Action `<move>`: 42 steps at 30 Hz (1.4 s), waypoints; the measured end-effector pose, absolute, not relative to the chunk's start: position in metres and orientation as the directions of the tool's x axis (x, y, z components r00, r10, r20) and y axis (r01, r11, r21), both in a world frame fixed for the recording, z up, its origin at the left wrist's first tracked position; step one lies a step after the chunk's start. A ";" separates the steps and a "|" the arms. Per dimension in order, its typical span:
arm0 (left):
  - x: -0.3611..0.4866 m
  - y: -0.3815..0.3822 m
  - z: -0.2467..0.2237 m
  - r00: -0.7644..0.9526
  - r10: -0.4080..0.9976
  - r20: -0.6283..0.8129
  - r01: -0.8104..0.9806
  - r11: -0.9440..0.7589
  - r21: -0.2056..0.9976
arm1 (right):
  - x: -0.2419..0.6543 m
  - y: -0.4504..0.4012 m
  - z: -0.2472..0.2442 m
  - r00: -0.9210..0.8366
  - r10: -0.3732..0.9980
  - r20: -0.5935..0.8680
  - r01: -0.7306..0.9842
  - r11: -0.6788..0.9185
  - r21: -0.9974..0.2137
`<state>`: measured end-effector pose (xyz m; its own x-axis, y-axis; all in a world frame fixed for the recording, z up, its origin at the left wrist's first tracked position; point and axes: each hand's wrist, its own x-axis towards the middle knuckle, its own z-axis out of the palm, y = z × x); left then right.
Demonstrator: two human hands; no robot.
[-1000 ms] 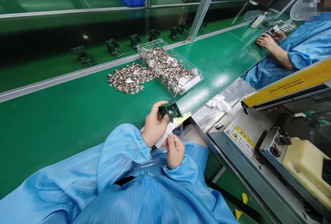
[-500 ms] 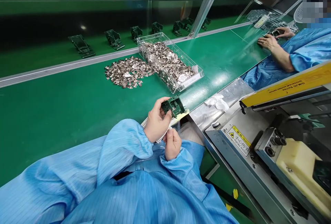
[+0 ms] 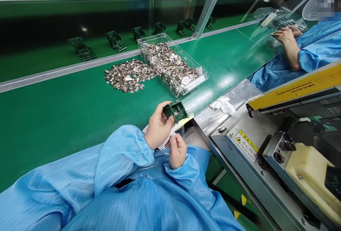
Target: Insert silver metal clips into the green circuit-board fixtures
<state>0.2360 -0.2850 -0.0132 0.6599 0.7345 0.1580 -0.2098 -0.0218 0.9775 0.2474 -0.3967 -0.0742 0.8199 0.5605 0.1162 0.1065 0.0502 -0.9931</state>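
My left hand (image 3: 159, 126) grips a dark green plastic housing (image 3: 178, 109), boxy with an open centre, above the near edge of the green table. My right hand (image 3: 178, 151) is just below and to the right, thumb and fingertips pinched together; what sits between them is too small to tell. Beneath both hands runs a ribbed white strip (image 3: 163, 145), partly covered by my left hand. Its right end adjoins something pale yellow (image 3: 185, 120), beneath the housing.
Beyond my hands, a clear tray (image 3: 195, 86) full of small metal pieces stands beside a loose pile (image 3: 128, 76) of them. Several green housings (image 3: 82, 48) line the back. A machine (image 3: 246, 144) with a hand-injury label is at right. A co-worker's hands (image 3: 286, 35) hold a part farther off.
My left hand and the housing have shifted slightly left in the picture, as has the whole scene. The right hand stays pinched beside the strip. The co-worker's hands have turned their part.
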 end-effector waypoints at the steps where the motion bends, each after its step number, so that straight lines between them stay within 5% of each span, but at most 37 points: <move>1: 0.236 -0.285 -0.013 0.660 0.734 0.158 -0.210 -0.022 0.977 | 0.248 -0.397 -0.076 0.818 0.560 0.132 0.126 0.049 -0.991; 12: 0.236 -0.285 -0.015 0.657 0.738 0.152 -0.194 -0.030 0.981 | 0.268 -0.404 -0.088 0.690 0.663 0.291 0.424 -0.045 -0.904; 19: 0.236 -0.285 -0.016 0.660 0.734 0.162 -0.209 -0.028 0.978 | 0.280 -0.413 -0.073 0.539 0.834 0.122 0.503 -0.202 -0.840; 25: 0.234 -0.282 -0.017 0.670 0.721 0.177 -0.263 0.008 0.965 | 0.291 -0.437 -0.039 0.584 0.812 0.011 0.481 -0.334 -0.811; 35: 0.218 -0.287 -0.009 0.793 0.588 0.158 -0.190 -0.008 0.982 | 0.307 -0.418 0.017 0.676 0.550 0.490 0.616 -0.058 -0.786; 42: 0.212 -0.289 -0.005 0.845 0.497 0.198 -0.206 -0.040 0.978 | 0.301 -0.400 0.017 0.672 0.512 0.535 0.675 -0.126 -0.727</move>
<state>0.2121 -0.2888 -0.0053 0.8448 0.4970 0.1984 -0.2063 -0.0396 0.9777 0.3008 -0.3997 0.0166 0.6719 0.5124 0.5347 0.6748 -0.1261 -0.7272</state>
